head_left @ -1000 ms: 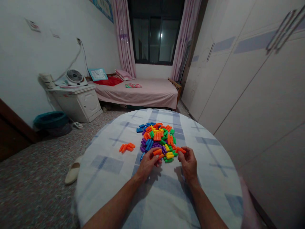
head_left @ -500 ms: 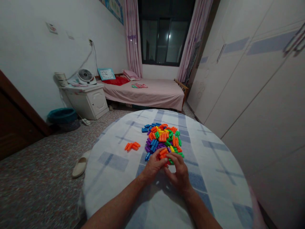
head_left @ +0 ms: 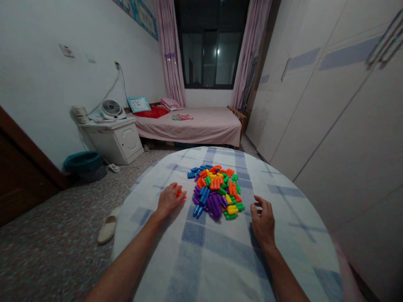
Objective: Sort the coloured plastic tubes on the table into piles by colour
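A heap of bullet-shaped plastic building pieces [head_left: 215, 201] in purple, blue, orange, green and yellow lies on the round table. To the left of the heap, my left hand [head_left: 169, 199] is down over some orange plastic pieces [head_left: 180, 193], its fingers curled onto them and hiding most of them. My right hand [head_left: 263, 218] hovers over the cloth to the right of the heap, fingers loosely bent and apart, holding nothing I can see.
A blue-and-white checked cloth [head_left: 217, 268] covers the table. Beyond it stand a bed [head_left: 204, 121] and a white cabinet [head_left: 127, 140] bearing a fan [head_left: 112, 108]. A teal-rimmed bin [head_left: 83, 161] and a slipper [head_left: 107, 228] are on the floor at left; wardrobe doors [head_left: 340, 126] line the right.
My hands have parted from around orange pieces at the heap's near edge. The left went left to the small orange group, the right went right. Purple pieces now show at the front.
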`<state>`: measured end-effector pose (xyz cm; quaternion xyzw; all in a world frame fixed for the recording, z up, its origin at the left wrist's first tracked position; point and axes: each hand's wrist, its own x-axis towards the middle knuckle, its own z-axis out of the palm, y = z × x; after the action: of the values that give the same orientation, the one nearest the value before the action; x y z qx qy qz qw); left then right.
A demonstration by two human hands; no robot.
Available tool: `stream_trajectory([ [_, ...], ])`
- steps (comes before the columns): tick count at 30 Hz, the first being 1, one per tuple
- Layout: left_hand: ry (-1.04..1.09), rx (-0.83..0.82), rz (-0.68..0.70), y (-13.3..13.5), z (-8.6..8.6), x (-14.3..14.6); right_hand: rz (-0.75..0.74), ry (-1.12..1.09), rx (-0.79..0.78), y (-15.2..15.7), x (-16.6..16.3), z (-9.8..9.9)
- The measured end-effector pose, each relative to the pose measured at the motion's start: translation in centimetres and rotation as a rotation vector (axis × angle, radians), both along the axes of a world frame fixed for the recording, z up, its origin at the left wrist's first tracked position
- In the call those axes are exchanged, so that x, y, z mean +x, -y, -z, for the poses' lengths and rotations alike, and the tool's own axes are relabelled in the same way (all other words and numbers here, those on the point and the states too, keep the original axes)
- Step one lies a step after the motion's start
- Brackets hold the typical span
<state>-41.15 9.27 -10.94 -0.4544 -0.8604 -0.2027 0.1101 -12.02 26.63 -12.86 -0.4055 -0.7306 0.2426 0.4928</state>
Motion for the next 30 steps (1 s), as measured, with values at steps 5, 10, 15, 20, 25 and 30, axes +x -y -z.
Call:
stream_trajectory([
  [5, -0.132, -0.036, 0.057, -0.5, 1.4, 1.7, -0.065, 0.034, -0.046, -0.3, -0.6, 1.2],
  [10, -0.148, -0.03, 0.011, -0.4, 1.6, 1.2, -0.051, 0.048, -0.045, -0.7, -0.5, 1.7],
  [15, -0.197, 0.108, 0.03, -1.0, 0.6, 0.8, -0.061, 0.044, -0.046, -0.9, -0.6, 1.6],
  [20, 0.036, 0.146, 0.151, -4.8, -1.5, 1.6, -0.065, 0.08, -0.048, -1.1, -0.7, 1.7],
  [25, 0.245, 0.049, 0.079, -8.4, -1.7, 2.5, -0.08, 0.091, -0.053, -1.3, -0.5, 1.9],
  [30, 0.319, 0.07, 0.038, -9.8, -1.0, 2.9, -0.087, 0.095, -0.062, -1.5, -0.6, 1.9],
])
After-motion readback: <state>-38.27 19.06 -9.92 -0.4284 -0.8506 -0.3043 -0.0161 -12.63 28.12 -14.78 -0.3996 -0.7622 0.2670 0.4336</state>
